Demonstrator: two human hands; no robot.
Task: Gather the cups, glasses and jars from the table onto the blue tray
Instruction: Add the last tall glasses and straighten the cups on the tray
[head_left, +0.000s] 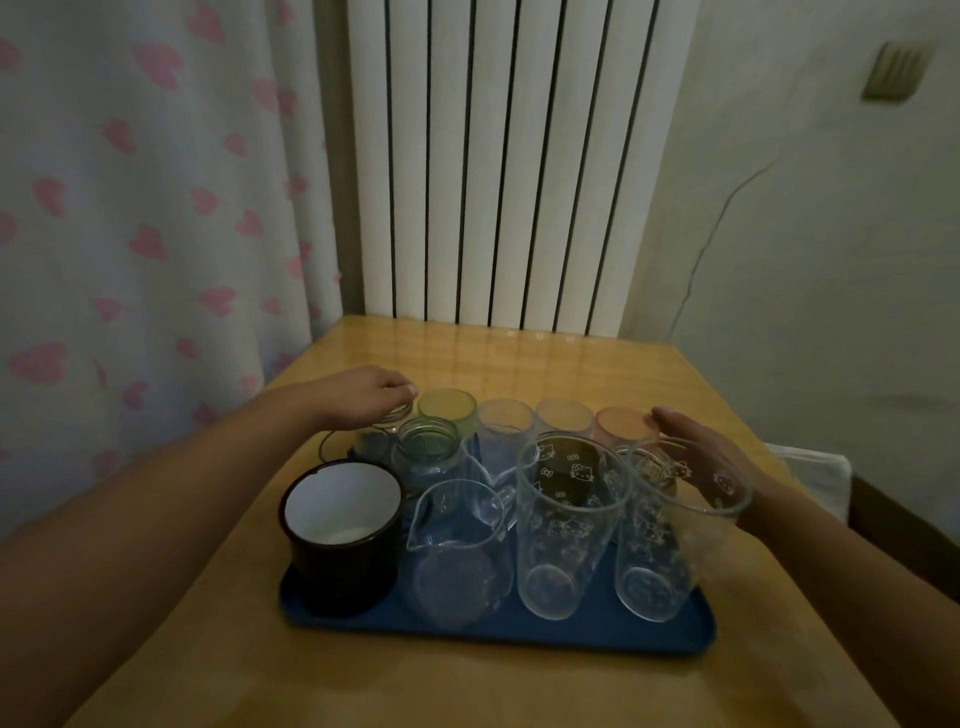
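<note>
Glassware and a dark mug (340, 540) crowd the blue tray (498, 631) from its near edge to its far edge, leaving passable table (519, 353) only beyond the far row, along both sides and in front.

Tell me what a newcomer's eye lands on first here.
The blue plastic tray crowded with glassware on the wooden table, with the black enamel mug with white inside at its near left. Behind stands a row of tinted glasses; the left hand pinches something small beside the green glass.
</note>
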